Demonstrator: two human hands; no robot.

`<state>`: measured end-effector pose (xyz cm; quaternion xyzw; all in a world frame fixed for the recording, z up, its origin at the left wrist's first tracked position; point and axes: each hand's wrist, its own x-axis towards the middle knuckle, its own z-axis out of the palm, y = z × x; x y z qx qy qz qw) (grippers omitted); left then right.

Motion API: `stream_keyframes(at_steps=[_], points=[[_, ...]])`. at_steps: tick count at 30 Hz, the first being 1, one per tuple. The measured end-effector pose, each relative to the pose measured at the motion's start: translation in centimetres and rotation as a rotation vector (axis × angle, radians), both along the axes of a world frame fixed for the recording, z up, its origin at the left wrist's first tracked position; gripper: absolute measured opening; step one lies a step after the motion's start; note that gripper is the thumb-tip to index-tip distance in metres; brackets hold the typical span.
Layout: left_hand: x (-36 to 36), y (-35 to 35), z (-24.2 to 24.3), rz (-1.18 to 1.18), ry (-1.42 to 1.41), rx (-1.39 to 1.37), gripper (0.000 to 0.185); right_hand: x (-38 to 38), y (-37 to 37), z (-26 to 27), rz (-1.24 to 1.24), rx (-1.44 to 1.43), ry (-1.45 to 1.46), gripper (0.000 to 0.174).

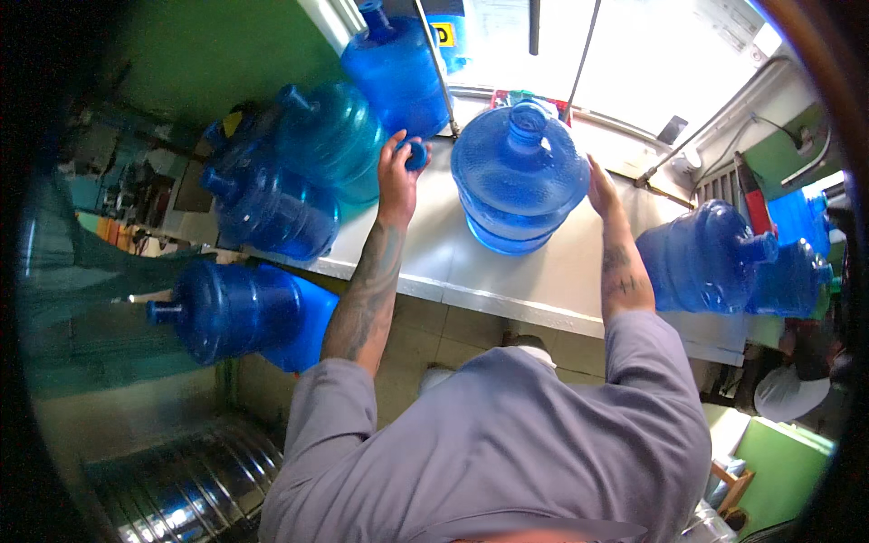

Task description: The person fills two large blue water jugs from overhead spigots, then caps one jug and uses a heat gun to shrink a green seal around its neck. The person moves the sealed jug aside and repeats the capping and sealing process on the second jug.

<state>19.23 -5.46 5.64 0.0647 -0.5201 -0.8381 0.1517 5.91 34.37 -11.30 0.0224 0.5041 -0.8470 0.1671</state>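
A large blue plastic water jug [519, 176] stands upright on the pale counter in front of me, its neck uncapped and facing up. My right hand [599, 184] rests against the jug's right side, partly hidden behind it. To the left of the jug, my left hand [402, 166] is raised over the counter, with its fingers closed around a round blue cap [415, 156]. Close behind that hand another blue jug [400, 75] stands by the window.
More jugs stand on the counter at left, among them a teal one [333, 136] and a dark blue one [271, 203]. A jug [237, 309] is at the lower left. Several jugs, one nearest [706, 258], line the right end. Thin metal rods cross near the window.
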Motion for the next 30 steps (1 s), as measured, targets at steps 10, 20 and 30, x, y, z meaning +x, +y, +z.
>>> stream_keyframes(at_steps=[10,20,30], points=[[-6.4,4.5,-2.4,-0.054,0.019,0.234,0.032,6.8,-4.3,3.0,-0.136,0.336,0.468,0.048],[-7.7,5.2,-1.2,-0.316,-0.149,0.066,0.031,19.1,-7.9,6.3,-0.466,0.134,0.010,0.064],[-9.1,8.6,1.8,-0.416,-0.369,-0.265,0.027,8.8,0.4,-0.7,-0.107,0.979,0.254,0.048]])
